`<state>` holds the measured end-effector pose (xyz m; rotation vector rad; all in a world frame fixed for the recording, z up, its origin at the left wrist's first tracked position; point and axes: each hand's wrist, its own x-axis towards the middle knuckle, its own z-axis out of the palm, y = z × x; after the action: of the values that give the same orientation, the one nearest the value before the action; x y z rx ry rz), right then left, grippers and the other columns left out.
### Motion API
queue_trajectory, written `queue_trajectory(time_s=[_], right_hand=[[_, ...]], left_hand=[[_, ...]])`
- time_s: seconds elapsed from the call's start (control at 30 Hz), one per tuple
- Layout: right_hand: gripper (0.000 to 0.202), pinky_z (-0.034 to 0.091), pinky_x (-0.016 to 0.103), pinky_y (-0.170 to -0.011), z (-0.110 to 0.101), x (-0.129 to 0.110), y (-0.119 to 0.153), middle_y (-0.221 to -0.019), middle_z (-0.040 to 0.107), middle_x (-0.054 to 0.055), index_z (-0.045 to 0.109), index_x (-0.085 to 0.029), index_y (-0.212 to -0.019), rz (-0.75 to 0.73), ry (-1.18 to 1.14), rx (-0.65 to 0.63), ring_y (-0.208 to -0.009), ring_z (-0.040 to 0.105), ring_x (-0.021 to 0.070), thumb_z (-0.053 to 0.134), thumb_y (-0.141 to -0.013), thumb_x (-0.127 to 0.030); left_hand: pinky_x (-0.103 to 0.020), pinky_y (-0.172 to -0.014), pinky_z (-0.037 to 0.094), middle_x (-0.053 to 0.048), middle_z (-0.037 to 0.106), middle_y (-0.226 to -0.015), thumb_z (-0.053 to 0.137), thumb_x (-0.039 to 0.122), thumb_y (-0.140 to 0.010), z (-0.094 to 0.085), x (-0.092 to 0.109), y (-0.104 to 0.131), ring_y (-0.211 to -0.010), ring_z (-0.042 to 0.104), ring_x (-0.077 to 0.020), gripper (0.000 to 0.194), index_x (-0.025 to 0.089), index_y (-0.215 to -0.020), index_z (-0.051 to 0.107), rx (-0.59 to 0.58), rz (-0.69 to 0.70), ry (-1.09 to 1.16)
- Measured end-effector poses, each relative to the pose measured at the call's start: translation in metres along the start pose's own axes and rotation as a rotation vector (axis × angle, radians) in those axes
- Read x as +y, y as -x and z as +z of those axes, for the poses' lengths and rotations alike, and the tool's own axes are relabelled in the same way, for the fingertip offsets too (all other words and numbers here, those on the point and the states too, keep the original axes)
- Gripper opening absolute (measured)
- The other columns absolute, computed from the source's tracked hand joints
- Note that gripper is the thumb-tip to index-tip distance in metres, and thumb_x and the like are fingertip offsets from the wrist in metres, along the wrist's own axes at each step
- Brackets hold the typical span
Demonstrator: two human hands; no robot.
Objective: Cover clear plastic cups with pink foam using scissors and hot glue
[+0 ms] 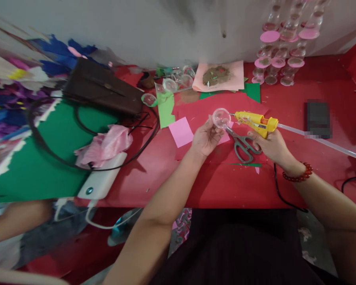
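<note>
My left hand (207, 138) is closed around the lower part of a small clear plastic cup (221, 117), its round rim facing up. My right hand (274, 146) grips a yellow hot glue gun (255, 122). The gun's nozzle points left and is at the cup's rim; I cannot tell whether it touches. A long clear glue stick (323, 140) sticks out from the gun's back. Grey-handled scissors (242, 146) lie beneath, between both hands, their blades partly hidden by the cup. Pink paper squares (180, 132) lie beside my left hand on red paper (204, 107).
Stacked clear cups with pink discs (269, 37) stand at the back right. Sand on pink paper (218, 76) and loose clear cups (170, 85) lie at the back. A dark purse (103, 87), looped black cable and white power bank (102, 178) occupy the left. Another person's arm (20, 221) shows lower left.
</note>
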<state>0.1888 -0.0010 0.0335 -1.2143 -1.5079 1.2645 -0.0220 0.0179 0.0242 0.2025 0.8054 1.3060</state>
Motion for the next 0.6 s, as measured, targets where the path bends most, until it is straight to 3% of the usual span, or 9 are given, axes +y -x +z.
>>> queue_trajectory(time_s=[0.23,0.43,0.6], right_hand=[[0.049,0.033,0.025,-0.042,-0.0003,0.0013,-0.0002,-0.046,0.046,-0.007,0.055,-0.023,-0.070,0.013,-0.008,-0.006,-0.043,0.039,0.0076,0.078,-0.083,-0.065],[0.046,0.032,0.026,-0.043,-0.0018,0.0012,-0.0005,-0.047,0.048,-0.008,0.061,-0.023,-0.080,0.018,0.001,-0.010,-0.042,0.040,0.0086,0.080,-0.081,-0.065],[0.050,0.031,0.027,-0.043,-0.0023,0.0021,-0.0017,-0.046,0.046,-0.008,0.059,-0.023,-0.074,0.016,-0.001,-0.010,-0.043,0.039,0.0084,0.079,-0.081,-0.068]], left_hand=[[-0.018,-0.056,0.053,-0.002,0.071,-0.074,0.042,0.024,-0.111,0.0000,0.0001,0.0009,-0.047,0.046,-0.0053,0.033,0.013,-0.108,0.073,-0.003,-0.011,-0.030],[-0.018,-0.054,0.051,0.002,0.063,-0.064,0.062,0.025,-0.103,-0.0009,0.0005,-0.0022,-0.047,0.045,-0.0057,0.015,0.017,-0.102,0.074,0.026,0.026,-0.028],[-0.017,-0.054,0.051,-0.001,0.070,-0.072,0.061,0.023,-0.103,-0.0010,0.0014,-0.0011,-0.048,0.045,-0.0048,0.015,0.017,-0.104,0.075,0.012,0.020,-0.040]])
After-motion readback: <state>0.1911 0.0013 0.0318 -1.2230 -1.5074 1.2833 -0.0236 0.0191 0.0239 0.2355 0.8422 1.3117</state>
